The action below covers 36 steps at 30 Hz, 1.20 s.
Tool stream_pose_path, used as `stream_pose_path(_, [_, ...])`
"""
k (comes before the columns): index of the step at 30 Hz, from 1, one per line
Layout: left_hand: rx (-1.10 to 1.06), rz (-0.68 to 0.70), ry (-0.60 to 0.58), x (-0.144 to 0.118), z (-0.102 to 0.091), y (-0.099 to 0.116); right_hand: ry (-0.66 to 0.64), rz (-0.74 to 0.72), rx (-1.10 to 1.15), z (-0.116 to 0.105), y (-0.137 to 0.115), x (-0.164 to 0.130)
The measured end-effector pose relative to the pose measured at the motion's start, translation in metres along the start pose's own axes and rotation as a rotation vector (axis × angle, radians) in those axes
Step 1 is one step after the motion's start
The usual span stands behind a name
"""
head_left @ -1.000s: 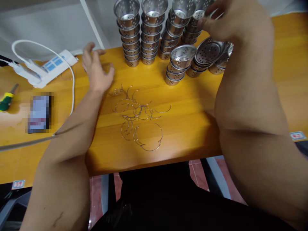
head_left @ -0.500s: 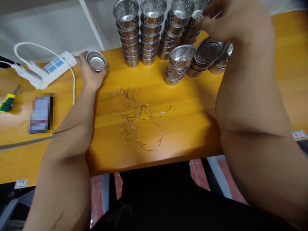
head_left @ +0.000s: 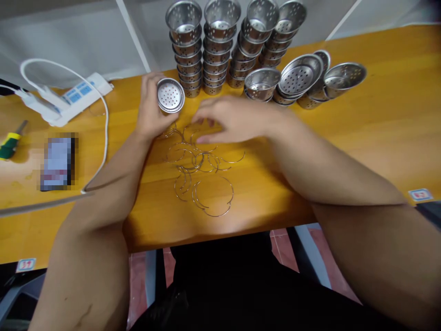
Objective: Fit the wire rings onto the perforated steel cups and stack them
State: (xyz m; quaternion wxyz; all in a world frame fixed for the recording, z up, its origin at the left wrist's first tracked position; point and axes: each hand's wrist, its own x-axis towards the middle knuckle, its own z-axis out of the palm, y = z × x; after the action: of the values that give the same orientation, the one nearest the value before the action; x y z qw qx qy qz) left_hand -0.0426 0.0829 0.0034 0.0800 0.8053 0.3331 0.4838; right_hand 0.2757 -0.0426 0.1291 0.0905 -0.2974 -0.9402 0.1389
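My left hand is wrapped round a perforated metal cup, its dotted round face tilted up toward me. To the right of it, my right hand reaches in over the table with fingers apart and nothing visible in them. Beneath and in front of that hand lies a loose scatter of thin, curved metal wires, some nearly full rings. A short stack of similar cups stands just behind the right wrist, its lower part hidden by the arm.
Tall stacks of perforated cups line the back of the wooden table. More cups lean at the right. A power strip with white cables, a phone and a green-yellow screwdriver are on the left.
My right hand has come away from the rear right stack, moving left and nearer to me. My left hand has shifted right with the cup, whose face now tilts more toward me.
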Motion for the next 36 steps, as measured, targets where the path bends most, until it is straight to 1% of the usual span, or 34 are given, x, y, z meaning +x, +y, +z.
stream_pose_path(2, [-0.024,-0.067,-0.008,0.002,-0.004,0.001,-0.026,0.024,-0.027,0.034,-0.014,0.014])
stream_pose_path(4, [-0.045,-0.121,-0.024,0.003,-0.007,0.005,-0.061,0.08,-0.073,0.061,-0.024,0.026])
stream_pose_path(5, [-0.051,-0.134,-0.031,0.003,-0.008,0.007,-0.082,0.098,-0.099,0.071,-0.027,0.031])
stream_pose_path(7, [-0.053,-0.132,-0.044,0.003,-0.007,0.008,-0.103,0.129,-0.126,0.079,-0.03,0.036])
stream_pose_path(9, [-0.051,-0.116,-0.063,0.001,-0.002,0.002,-0.103,0.151,-0.11,0.077,-0.029,0.038])
stream_pose_path(11, [-0.04,-0.082,-0.073,0.0,0.003,-0.007,-0.11,0.173,-0.091,0.071,-0.029,0.037])
stream_pose_path(14, [-0.017,0.032,-0.023,-0.003,0.01,-0.019,-0.144,0.199,-0.13,0.063,-0.032,0.034])
stream_pose_path(16, [-0.024,0.087,0.021,-0.004,0.011,-0.019,-0.155,0.201,-0.177,0.063,-0.033,0.033])
stream_pose_path(18, [-0.031,0.059,0.006,-0.004,0.009,-0.015,-0.133,0.17,-0.209,0.067,-0.033,0.031])
stream_pose_path(22, [-0.016,-0.089,-0.094,-0.004,0.004,-0.008,-0.06,0.054,-0.208,0.078,-0.025,0.032])
stream_pose_path(24, [-0.014,-0.096,-0.106,-0.004,0.004,-0.011,-0.074,0.031,-0.201,0.082,-0.021,0.034])
stream_pose_path(27, [-0.016,-0.069,-0.103,-0.005,0.008,-0.022,-0.12,0.056,-0.203,0.082,-0.019,0.037])
stream_pose_path(30, [-0.015,-0.081,-0.099,-0.007,0.012,-0.029,-0.11,0.097,-0.198,0.08,-0.02,0.039])
stream_pose_path(32, [-0.006,-0.066,-0.09,-0.007,0.012,-0.028,-0.093,0.117,-0.182,0.078,-0.021,0.039])
stream_pose_path(34, [-0.011,-0.058,-0.084,-0.006,0.01,-0.023,-0.086,0.156,-0.161,0.077,-0.024,0.038])
stream_pose_path(36, [-0.038,-0.104,-0.1,-0.005,0.008,-0.016,-0.076,0.212,-0.14,0.075,-0.026,0.038])
